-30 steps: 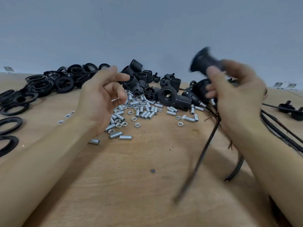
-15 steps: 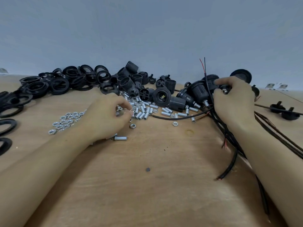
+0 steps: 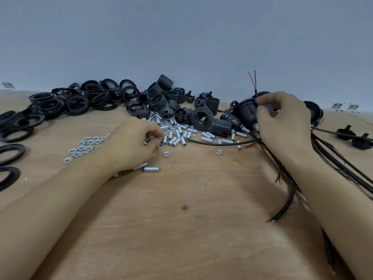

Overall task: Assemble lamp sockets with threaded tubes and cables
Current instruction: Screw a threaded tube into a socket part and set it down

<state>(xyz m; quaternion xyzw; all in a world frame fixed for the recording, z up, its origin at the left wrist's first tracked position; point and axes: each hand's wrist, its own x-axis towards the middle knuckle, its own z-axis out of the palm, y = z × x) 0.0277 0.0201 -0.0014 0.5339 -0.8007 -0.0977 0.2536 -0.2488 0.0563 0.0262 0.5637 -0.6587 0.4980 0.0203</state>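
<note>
On a light brown wooden table (image 3: 181,229) lie black plastic sockets (image 3: 202,118), black rings (image 3: 50,105), shiny silver threaded tubes (image 3: 151,169), silver nuts (image 3: 81,148) and black cables (image 3: 222,143) with thin red and black wires (image 3: 252,81), before a plain grey-blue wall (image 3: 181,37).

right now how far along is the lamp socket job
Early on. Done: a few sockets near the right hand already carry tubes and cables. In hand: the left hand picks among loose threaded tubes. Left: a heap of bare socket shells, rings and nuts.
</note>
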